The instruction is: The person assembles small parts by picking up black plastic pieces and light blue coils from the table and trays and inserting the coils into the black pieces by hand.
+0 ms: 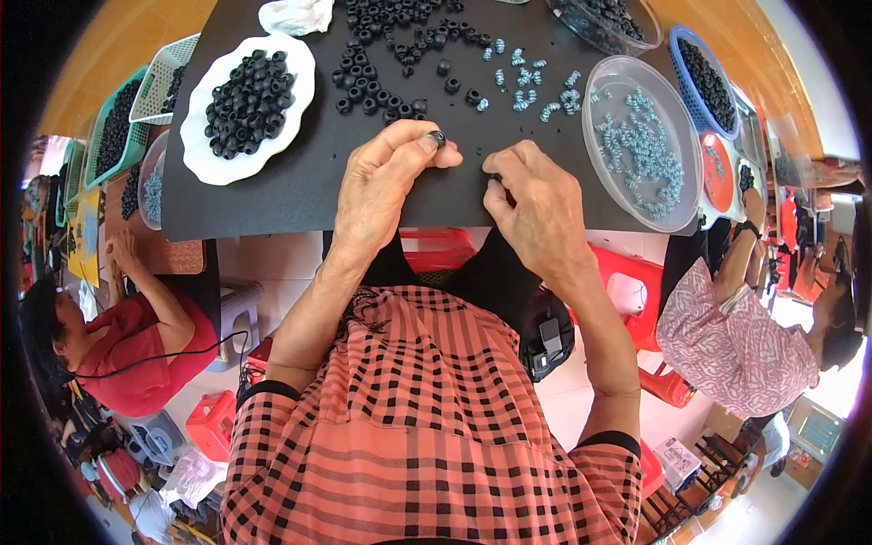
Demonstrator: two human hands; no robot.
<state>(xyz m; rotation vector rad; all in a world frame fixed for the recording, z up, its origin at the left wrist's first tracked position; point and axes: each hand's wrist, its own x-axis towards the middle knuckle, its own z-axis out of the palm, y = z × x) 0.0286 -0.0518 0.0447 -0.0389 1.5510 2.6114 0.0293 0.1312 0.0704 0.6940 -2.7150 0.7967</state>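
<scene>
Between the thumb and fingers of my left hand (386, 177) is a small black ring-shaped plastic part (437, 139), held just above the dark table. To its right, my right hand (543, 204) has its fingers curled and the thumb close to the index finger. Something dark and tiny shows at those fingertips, too small to name. Beyond both hands lie loose black ring-shaped parts (365, 88), spreading to the table's far side. Small blue-grey coiled pieces (521, 98) are scattered ahead of my right hand.
A white scalloped plate (202, 163) heaped with black parts stands at left. At right a see-through round tray (592, 150) holds coiled pieces. Behind it are a tub (607, 41) and a blue basket (678, 54) of black parts. A white cloth (295, 15) lies far left. Co-workers sit on both sides.
</scene>
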